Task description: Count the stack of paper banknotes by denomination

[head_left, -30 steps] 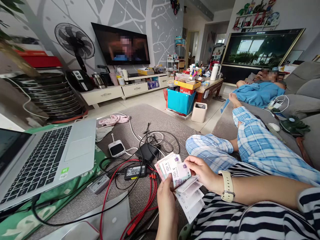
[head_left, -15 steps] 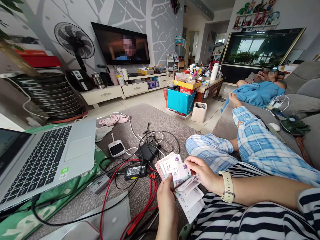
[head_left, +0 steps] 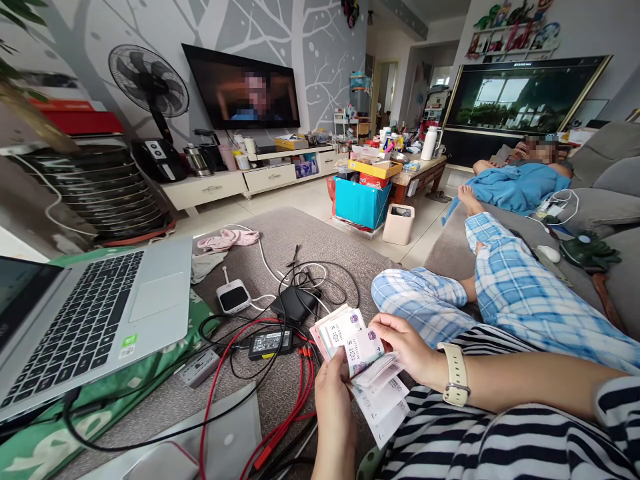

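Head view: my left hand [head_left: 334,397] and right hand [head_left: 407,343] pinch one fanned bundle of banknotes [head_left: 361,345] (too overlapped to count) before my striped top [head_left: 475,437]; I wear one pale watch [head_left: 453,373], and one open laptop [head_left: 155,300] lies to my left.

Banknotes [head_left: 364,346] look matt ppr, sofa [head_left: 280,233] rough txtl.

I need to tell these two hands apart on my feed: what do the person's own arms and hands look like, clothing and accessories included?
The right hand is ungloved, with a cream watch strap with a metal buckle on its wrist; a black-and-white striped fabric sleeve shows higher up. The left hand is ungloved, with no strap visible; its sleeve is out of view.
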{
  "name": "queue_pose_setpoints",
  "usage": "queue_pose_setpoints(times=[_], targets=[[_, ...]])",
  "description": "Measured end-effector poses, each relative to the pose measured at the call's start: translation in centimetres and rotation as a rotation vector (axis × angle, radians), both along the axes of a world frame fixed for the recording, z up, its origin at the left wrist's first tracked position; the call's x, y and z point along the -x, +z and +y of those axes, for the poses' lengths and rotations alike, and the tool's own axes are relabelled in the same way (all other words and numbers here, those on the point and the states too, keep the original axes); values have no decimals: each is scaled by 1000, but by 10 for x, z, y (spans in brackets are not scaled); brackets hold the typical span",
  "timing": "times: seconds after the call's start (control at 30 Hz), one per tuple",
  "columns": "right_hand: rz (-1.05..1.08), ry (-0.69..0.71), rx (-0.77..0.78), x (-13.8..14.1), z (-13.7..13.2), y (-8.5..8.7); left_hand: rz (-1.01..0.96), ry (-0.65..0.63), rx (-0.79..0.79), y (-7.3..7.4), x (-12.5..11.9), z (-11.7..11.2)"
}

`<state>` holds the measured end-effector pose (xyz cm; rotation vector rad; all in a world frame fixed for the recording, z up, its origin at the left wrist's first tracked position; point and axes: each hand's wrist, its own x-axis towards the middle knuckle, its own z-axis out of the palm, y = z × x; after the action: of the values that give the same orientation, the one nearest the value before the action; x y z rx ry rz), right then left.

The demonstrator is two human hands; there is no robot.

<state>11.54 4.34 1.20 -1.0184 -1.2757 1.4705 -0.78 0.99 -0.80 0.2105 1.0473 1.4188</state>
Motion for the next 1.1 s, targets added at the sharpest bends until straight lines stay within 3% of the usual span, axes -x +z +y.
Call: queue_pose_setpoints(times=[0.33, 0.5, 0.7, 0.93, 1.1], targets=[[-69, 59, 6, -1, -1, 0, -47, 2, -4, 5, -1, -1], [-155, -16, 5, -2, 3, -7, -32, 2, -9, 8, -1, -1], [-95, -29, 68, -3, 6, -15, -15, -10, -8, 7, -1, -3], [-168, -89, 13, -3, 12, -27, 4, -37, -14, 0, 2, -2], [-183, -68, -10, -4, 12, -23, -23, -29, -15, 2, 0, -2]])
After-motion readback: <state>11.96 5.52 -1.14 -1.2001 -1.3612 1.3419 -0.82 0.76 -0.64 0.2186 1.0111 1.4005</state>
